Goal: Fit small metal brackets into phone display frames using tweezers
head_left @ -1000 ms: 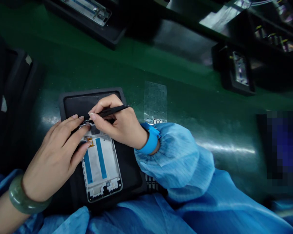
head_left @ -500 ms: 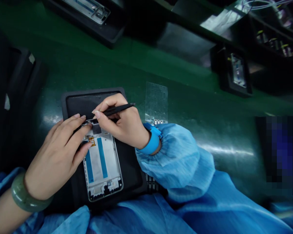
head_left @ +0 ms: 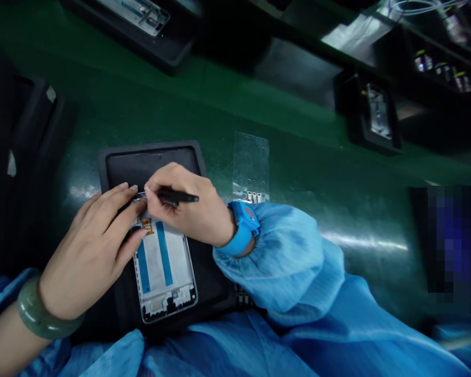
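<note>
A silver phone frame [head_left: 153, 267] with two blue strips lies in a black tray [head_left: 153, 152]. My left hand [head_left: 98, 238] bends over its upper left part and steadies it, the thumb beside a small orange flex cable [head_left: 148, 226]. In my right hand [head_left: 190, 204] is a slim black tool that looks like tweezers [head_left: 176, 196], pinched between thumb and fingers. The tool's tip is hidden behind my right fingers, close to the frame's top edge and my left fingertips. Much of the frame's upper part is covered by both hands.
A clear plastic sheet [head_left: 251, 162] with several small parts lies right of the tray on the green table [head_left: 298, 173]. Other black trays hold phone frames at the upper left [head_left: 141, 13] and upper right [head_left: 379, 112]. Dark stacked trays [head_left: 31, 125] stand at left.
My right hand has rolled and shifted slightly down and left, swinging the tool's rear end lower. It now covers more of the frame's top. My left hand has stayed in place.
</note>
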`<state>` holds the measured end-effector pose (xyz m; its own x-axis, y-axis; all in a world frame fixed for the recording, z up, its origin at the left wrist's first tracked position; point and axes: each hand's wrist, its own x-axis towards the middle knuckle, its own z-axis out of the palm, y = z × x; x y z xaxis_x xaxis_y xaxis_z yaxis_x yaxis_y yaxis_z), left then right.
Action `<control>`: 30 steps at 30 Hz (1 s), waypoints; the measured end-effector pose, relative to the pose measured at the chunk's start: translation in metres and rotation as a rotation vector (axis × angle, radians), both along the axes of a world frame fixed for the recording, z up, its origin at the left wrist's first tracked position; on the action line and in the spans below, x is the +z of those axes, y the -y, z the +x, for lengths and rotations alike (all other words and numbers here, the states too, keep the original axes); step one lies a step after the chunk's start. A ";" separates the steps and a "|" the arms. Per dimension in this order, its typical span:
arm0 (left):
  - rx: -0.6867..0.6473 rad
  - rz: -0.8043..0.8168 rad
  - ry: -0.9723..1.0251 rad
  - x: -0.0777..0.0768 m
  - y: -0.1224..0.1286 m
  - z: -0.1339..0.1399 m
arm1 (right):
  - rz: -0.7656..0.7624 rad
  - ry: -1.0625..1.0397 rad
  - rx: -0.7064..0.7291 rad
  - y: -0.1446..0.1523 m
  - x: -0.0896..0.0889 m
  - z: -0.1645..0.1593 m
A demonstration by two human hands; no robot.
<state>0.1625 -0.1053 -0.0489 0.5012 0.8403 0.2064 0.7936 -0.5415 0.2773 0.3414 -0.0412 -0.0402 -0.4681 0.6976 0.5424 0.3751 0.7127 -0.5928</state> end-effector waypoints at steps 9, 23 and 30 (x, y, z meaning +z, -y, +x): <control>0.002 -0.025 0.008 0.002 0.000 -0.001 | -0.383 -0.160 0.003 -0.010 -0.004 0.009; -0.010 -0.035 0.022 0.003 0.000 -0.001 | -0.337 -0.160 0.002 -0.008 -0.002 0.008; 0.003 -0.041 0.000 0.003 0.000 0.001 | -0.345 -0.178 0.011 -0.009 -0.002 0.009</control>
<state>0.1633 -0.1049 -0.0454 0.4985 0.8498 0.1713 0.7955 -0.5269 0.2993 0.3501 -0.0323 -0.0423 -0.3968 0.8486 0.3498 0.2383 0.4633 -0.8536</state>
